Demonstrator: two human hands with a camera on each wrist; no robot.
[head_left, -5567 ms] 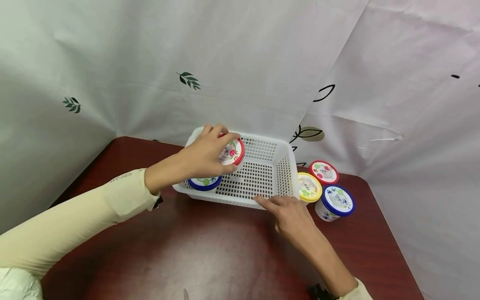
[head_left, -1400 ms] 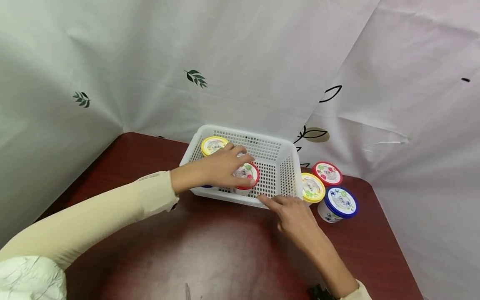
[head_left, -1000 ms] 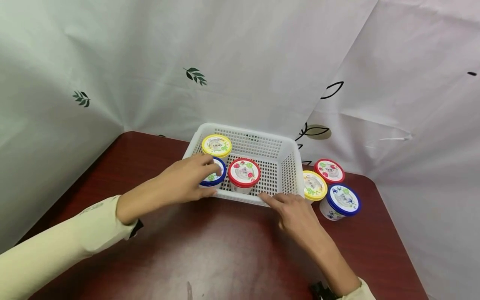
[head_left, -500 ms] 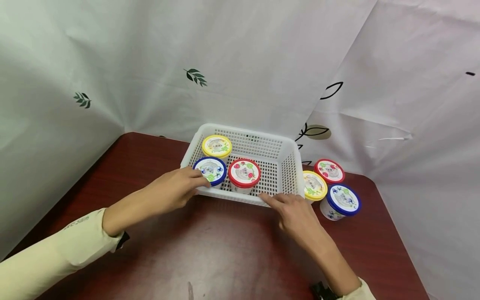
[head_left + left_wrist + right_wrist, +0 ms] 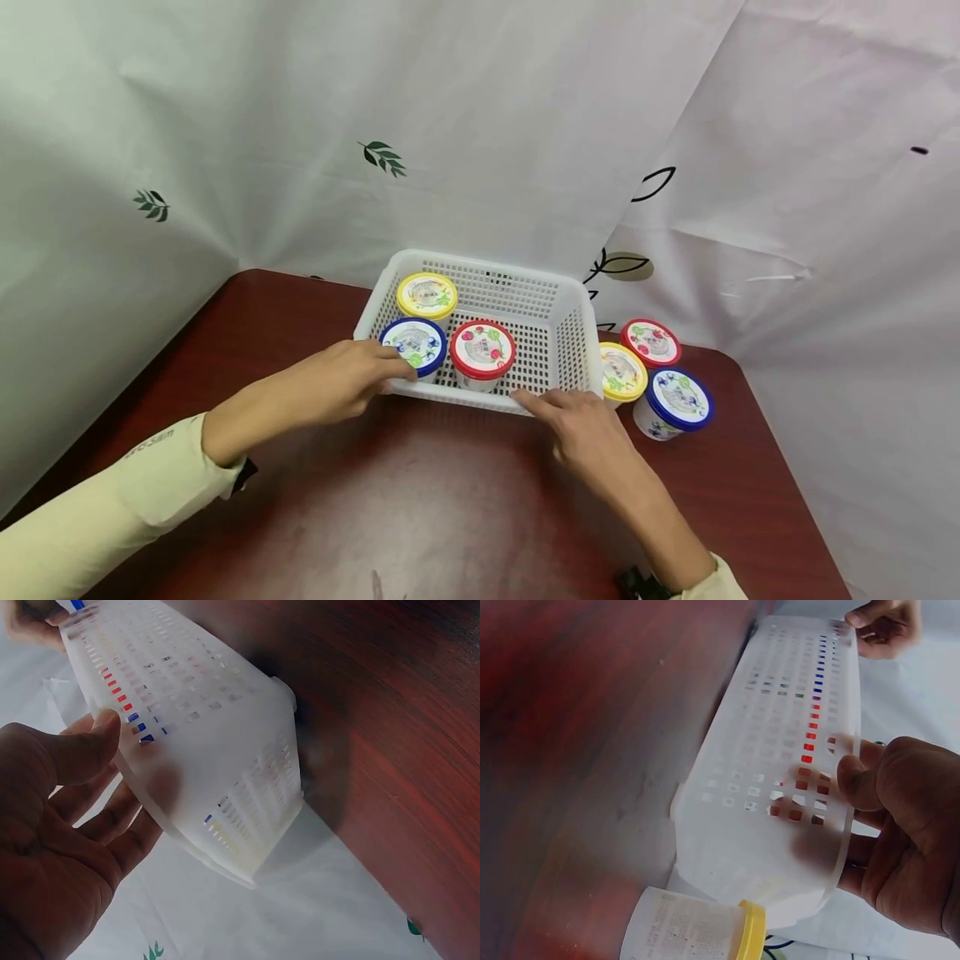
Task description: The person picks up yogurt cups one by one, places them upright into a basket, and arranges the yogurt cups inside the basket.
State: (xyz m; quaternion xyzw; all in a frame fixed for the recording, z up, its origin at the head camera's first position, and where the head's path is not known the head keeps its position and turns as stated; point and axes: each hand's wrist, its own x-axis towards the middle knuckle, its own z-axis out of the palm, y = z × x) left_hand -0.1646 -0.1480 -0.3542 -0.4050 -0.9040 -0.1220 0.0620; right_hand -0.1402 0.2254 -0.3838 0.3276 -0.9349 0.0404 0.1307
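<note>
A white perforated plastic basket (image 5: 532,350) holds three lidded tubs at its left side: a yellow-lidded tub (image 5: 427,297) behind, a blue-lidded tub (image 5: 412,343) in front and a red-lidded tub (image 5: 482,350) beside it. My left hand (image 5: 348,379) grips the basket's near left corner; in the left wrist view its thumb (image 5: 105,731) presses the outer wall, fingers over the rim. My right hand (image 5: 585,429) grips the near rim toward the right. In the right wrist view its thumb (image 5: 857,780) lies outside, and the fingers show through the holes.
Right of the basket stand three more tubs, one with a yellow lid (image 5: 622,372), one red (image 5: 651,342) and one blue (image 5: 680,398). The dark red-brown table (image 5: 435,500) meets a light fabric backdrop (image 5: 480,150) behind the basket and at both sides.
The red-lidded tub, earlier in my left hand, now stands in the basket beside the blue-lidded one. My left hand let go and moved left to the basket rim. My right hand stayed put.
</note>
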